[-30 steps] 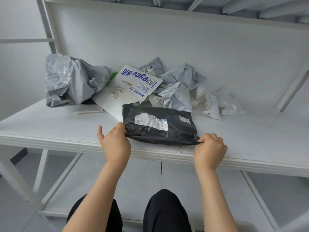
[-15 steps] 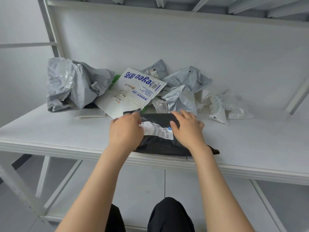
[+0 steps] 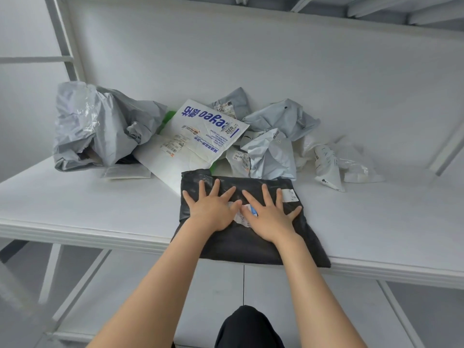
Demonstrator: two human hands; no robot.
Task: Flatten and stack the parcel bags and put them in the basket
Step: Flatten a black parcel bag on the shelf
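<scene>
Since half a second ago both hands have opened out of a curled hold, and the black parcel bag [image 3: 251, 244] is lying wider and flatter, its near edge now hanging over the front lip of the table. The left hand [image 3: 213, 209] is pressing down on the bag's left half with fingers straight and spread, gripping nothing. The right hand [image 3: 270, 217] is doing the same just beside it, palm down, fingers fanned, nothing pinched. Their thumbs are almost meeting over a white shipping label [image 3: 240, 217] with a blue patch, which is showing only in part between them. A second small white label [image 3: 290, 195] is sitting near the right hand's fingertips, toward the bag's far right corner. The bag is resting on the white table [image 3: 88, 204], at its front edge.

Behind it more bags are lying in a loose heap against the back panel. A white bag with blue lettering [image 3: 203, 136] is lying right against the black bag's far left corner. A big crumpled grey bag [image 3: 100, 124] is slumping at the left, smaller grey bags [image 3: 278, 119] are bunching in the middle, and pale, partly clear bags [image 3: 326, 162] are trailing off to the right. A black-clad knee [image 3: 248, 327] is showing below the table.
</scene>
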